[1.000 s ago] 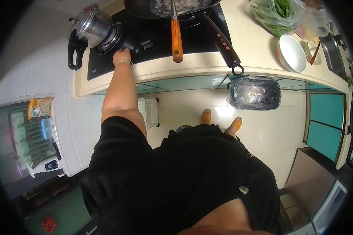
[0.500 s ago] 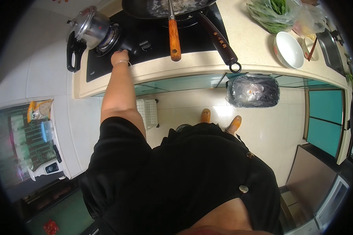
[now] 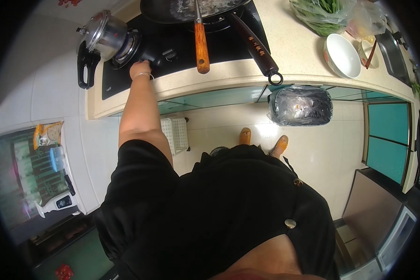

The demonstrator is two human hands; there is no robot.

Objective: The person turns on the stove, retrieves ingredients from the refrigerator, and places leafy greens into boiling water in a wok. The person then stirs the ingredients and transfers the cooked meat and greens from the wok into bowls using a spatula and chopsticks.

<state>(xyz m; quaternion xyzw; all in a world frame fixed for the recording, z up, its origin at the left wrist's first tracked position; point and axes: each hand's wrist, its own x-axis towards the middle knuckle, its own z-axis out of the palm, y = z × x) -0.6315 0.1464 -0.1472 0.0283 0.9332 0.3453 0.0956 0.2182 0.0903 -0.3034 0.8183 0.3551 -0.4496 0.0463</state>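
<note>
My left hand (image 3: 140,70) is at the front of the black gas stove (image 3: 177,56), fingers curled round what looks like the left control knob, which the hand mostly hides. Another knob (image 3: 169,55) shows to its right. Behind the hand, a silver pressure cooker (image 3: 108,35) with a black handle stands on the left burner. A dark wok (image 3: 156,11) sits at the top edge with pale food in it. A wooden-handled utensil (image 3: 201,46) leans out of it beside the wok's long dark handle (image 3: 256,46). My right hand is out of view.
On the counter (image 3: 294,65) at right are a white bowl (image 3: 343,56), a smaller bowl with chopsticks (image 3: 368,53), bagged greens (image 3: 319,16) and a sink (image 3: 393,58). Below stand a lined trash bin (image 3: 301,106) and a white basket (image 3: 175,135). A shelf with bottles is at left.
The view has shifted slightly, so the stove items sit a little further left. My left hand stays at the same spot on the stove front.
</note>
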